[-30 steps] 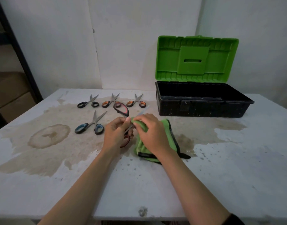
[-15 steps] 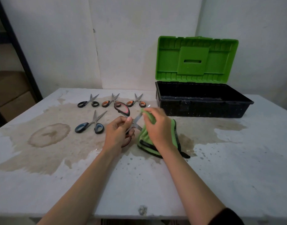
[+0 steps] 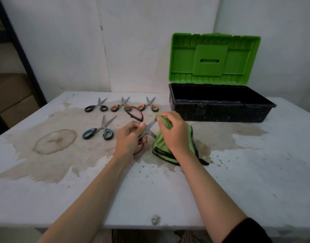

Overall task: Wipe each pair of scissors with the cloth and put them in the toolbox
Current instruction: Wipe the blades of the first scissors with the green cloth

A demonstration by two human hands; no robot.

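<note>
Toolbox [image 3: 220, 113]: open at the back right of the worktop [image 3: 238, 172], lid upright, tray dark, no scissors visible inside. Judged: you are on the first pair. Four other pairs [image 3: 101, 130] lie on the stained patch to the left of your hands.

Next down, the cloth [image 3: 161, 146]: bunched, upper fold clenched in your right hand [image 3: 175, 134], lower folds resting on the worktop.

Then the red-handled scissors [image 3: 149, 129]: raised, blades spread. Your left hand [image 3: 129, 139] pinches them at the pivot, with one loop above that grip and the other below it. The upper blade tip sits inside the fold under your right fingers. The lower blade is bare, its tip just at the cloth.

Risk 1: if the cloth slips along the upper edge, only a thin layer lies between your fingers and steel.

Risk 2: if the blades close, they could nip your left thumb beside the pivot.
</note>
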